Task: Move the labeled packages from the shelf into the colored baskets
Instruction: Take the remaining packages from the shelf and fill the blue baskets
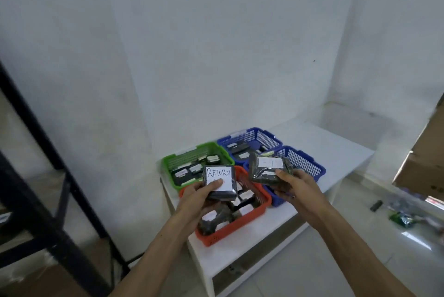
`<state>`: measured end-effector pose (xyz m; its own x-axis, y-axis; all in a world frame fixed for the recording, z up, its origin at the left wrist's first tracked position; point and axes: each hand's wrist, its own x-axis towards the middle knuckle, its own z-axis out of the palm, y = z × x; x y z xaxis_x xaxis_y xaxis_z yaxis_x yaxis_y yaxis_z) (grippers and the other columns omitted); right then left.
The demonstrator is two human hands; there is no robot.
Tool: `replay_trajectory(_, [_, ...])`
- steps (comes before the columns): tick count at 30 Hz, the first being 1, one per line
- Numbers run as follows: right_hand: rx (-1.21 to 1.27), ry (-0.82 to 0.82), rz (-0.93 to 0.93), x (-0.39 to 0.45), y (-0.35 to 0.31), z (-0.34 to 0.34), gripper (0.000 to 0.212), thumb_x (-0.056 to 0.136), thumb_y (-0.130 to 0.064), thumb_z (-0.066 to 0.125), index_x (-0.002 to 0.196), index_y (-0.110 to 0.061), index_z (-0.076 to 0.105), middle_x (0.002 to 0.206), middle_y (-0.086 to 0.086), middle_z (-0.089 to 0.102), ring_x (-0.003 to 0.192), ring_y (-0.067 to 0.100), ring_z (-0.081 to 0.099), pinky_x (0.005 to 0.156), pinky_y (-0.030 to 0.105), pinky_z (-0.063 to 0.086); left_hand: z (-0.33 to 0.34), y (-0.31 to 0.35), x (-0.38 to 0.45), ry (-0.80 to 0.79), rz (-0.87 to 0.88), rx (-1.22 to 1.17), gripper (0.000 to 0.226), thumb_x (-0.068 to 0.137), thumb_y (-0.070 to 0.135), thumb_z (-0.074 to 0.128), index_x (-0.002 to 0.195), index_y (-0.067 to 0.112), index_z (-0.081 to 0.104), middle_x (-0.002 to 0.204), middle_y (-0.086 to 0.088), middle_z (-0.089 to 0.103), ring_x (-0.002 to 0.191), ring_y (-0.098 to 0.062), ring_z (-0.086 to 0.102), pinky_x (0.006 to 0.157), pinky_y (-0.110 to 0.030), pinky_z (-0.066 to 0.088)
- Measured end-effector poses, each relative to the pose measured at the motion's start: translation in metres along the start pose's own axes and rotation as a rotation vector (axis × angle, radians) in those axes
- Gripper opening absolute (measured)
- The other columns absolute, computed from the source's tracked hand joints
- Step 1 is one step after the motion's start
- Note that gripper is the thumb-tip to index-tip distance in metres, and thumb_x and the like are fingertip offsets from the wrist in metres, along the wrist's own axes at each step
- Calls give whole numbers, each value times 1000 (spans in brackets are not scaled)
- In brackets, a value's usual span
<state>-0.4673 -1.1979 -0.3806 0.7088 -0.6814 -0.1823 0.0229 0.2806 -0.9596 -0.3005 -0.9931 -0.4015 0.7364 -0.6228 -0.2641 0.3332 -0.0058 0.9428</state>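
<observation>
Four baskets point(242, 229) crowd a white bench point(324, 152) against white walls point(216, 44).

Room is dim-ish w/ cool, flat light; brightest patch is far right, where a glossy floor point(408, 234) throws white glare, so light seems to come from that side. Soft shadows only: a grey band down the wall point(216, 44) corner and a dark gap under the white table point(324, 143), w/ no hard edges. Wide-angle bends the black shelf frame point(36, 176) at left and stretches both forearms at the bottom, corners are smeared and soft esp. the cardboard box point(427, 159) at right, while centre is sharp enough to read "RETURN" on a label point(218, 174).
</observation>
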Motion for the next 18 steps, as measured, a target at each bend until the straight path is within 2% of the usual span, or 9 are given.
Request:
replay_trajectory(4, [-61, 37, 0, 91, -25, -49, 31, 93, -16, 68, 121, -7, 60, 107, 11, 76, 98, 26, 74, 84, 39, 58, 48, -3, 88, 8, 20, 28, 44, 78, 26, 84, 113, 4, 67, 101, -11, 77, 97, -26, 74, 89, -41, 59])
replay_trajectory(7, [-121, 53, 26, 164, -50, -86, 30, 93, -18, 70, 117, -5, 59, 103, 14, 77, 96, 29, 74, 82, 39, 59, 86, -1, 164, 26, 11, 36, 59, 68, 32, 90, 113, 1, 67, 104, -18, 75, 99, -34, 73, 86, -41, 60])
replay_trajectory(9, [-161, 61, 21, 208, -71, -110, 26, 94, -18, 68, 115, -5, 59, 100, 13, 77, 93, 27, 75, 77, 35, 59, 111, 4, 215, 35, -4, 10, 57, 71, 27, 89, 115, -1, 65, 104, -19, 75, 98, -37, 72, 83, -41, 61])
replay_trajectory(13, [-214, 61, 44, 283, -95, -150, 25, 96, -18, 66, 117, -8, 57, 102, 11, 77, 93, 24, 75, 73, 30, 58, 151, 12, 299, 114, -24, 15, 59, 70, 22, 90, 116, 1, 59, 103, -16, 76, 94, -32, 74, 89, -48, 59])
replay_trajectory(17, [-230, 30, 79, 359, -97, -174, 25, 96, -19, 65, 118, -9, 56, 103, 11, 77, 95, 25, 75, 71, 27, 58, 174, 9, 375, 234, -29, 73, 62, 61, 27, 95, 106, 0, 62, 97, -19, 76, 89, -31, 74, 68, -34, 60])
replay_trajectory(18, [-241, 12, 94, 379, -95, -178, 26, 96, -19, 65, 118, -9, 56, 102, 11, 77, 95, 25, 75, 73, 28, 58, 179, 7, 391, 266, -25, 80, 61, 62, 27, 94, 106, 2, 61, 99, -18, 75, 88, -29, 74, 67, -33, 60])
